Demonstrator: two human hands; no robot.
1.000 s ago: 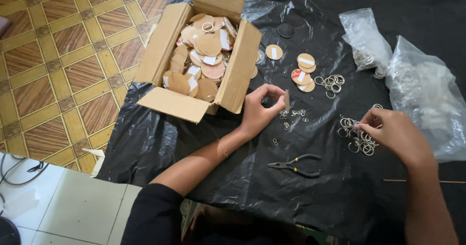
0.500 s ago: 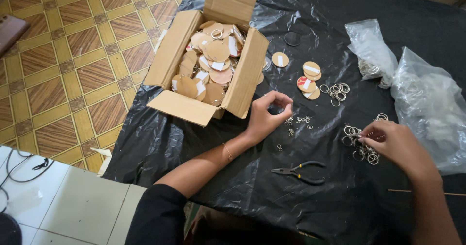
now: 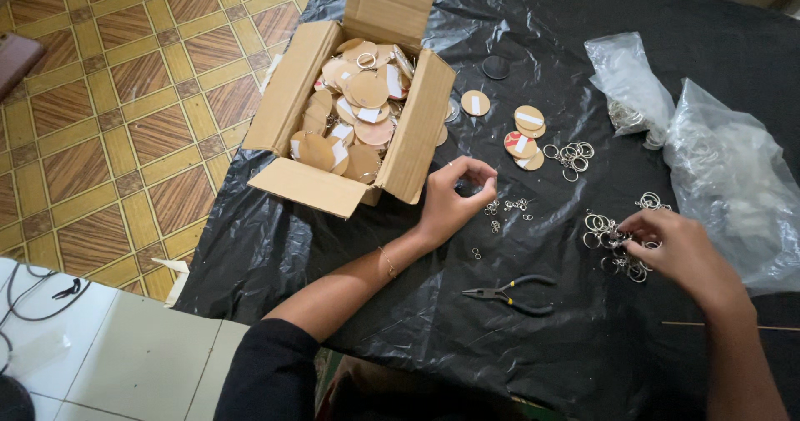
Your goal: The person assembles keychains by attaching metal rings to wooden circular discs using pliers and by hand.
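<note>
On the black plastic sheet point(image 3: 375, 304), our left hand point(image 3: 450, 200) pinched nothing we could make out; our right hand point(image 3: 675, 250) pinched key rings point(image 3: 608, 238), whose tangled pile might have scattered.

Head camera looks steeply down, near, over black sheet point(image 3: 400, 321); floor at left

A black plastic sheet point(image 3: 417, 321) covers the floor; on it lie a cardboard box point(image 3: 421, 142) at ten o'clock, key rings point(image 3: 612, 242) at three, pliers point(image 3: 512, 293) centre.
</note>
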